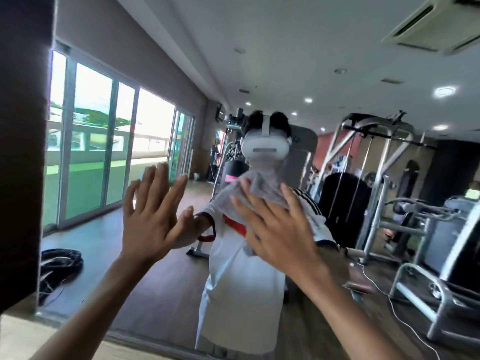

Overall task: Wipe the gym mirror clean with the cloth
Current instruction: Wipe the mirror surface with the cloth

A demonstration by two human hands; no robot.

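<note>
The left hand (148, 216) lies flat on the mirror (298, 53), fingers straight and spread, at nine o'clock from the cloth (259, 196). The right hand (275, 229) presses the cloth to the mirror with straight fingers, and the cloth bunches out toward twelve o'clock. The cloth looks light, soft and limp, best driven under a flat palm at its middle.

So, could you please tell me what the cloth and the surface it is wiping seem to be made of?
Cloth: soft grey fabric, matte, perhaps microfibre; it crumples in folds under the right hand, and the weave is too blurred to tell. Mirror: glossy glass, seemingly, since it reflects the gym and the left hand touching it.
</note>
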